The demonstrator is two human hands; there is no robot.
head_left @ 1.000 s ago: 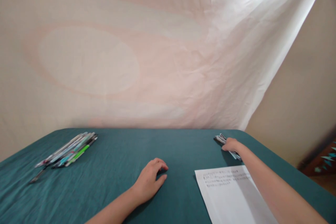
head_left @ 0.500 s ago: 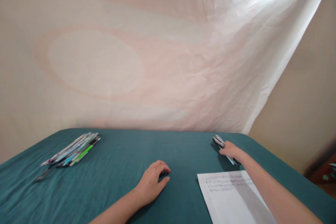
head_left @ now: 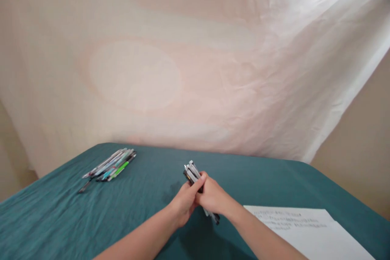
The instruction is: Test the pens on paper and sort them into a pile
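Note:
A bundle of pens (head_left: 191, 170), mostly grey, white and black, is held above the middle of the table. Around its right side wraps my right hand (head_left: 211, 196), closed on the pens. From the left, my left hand (head_left: 185, 203) also grips the bundle, its thumb lying across the pens. The bundle tilts, its upper ends pointing away and to the left, its lower ends sticking out beneath my right hand. The fingers under the bundle are mostly hidden.
Several more pens (head_left: 112, 164) lie in a pile at the far left, one dark pen poking out toward me. A white sheet of paper (head_left: 317, 239) with handwriting lies at the right. Green cloth (head_left: 146, 195) covers the table; a pale curtain (head_left: 198, 69) hangs behind.
My right hand has brought the pen bundle from the far right to the middle. My left hand, open on the cloth before, now grips it too. The view has turned slightly left.

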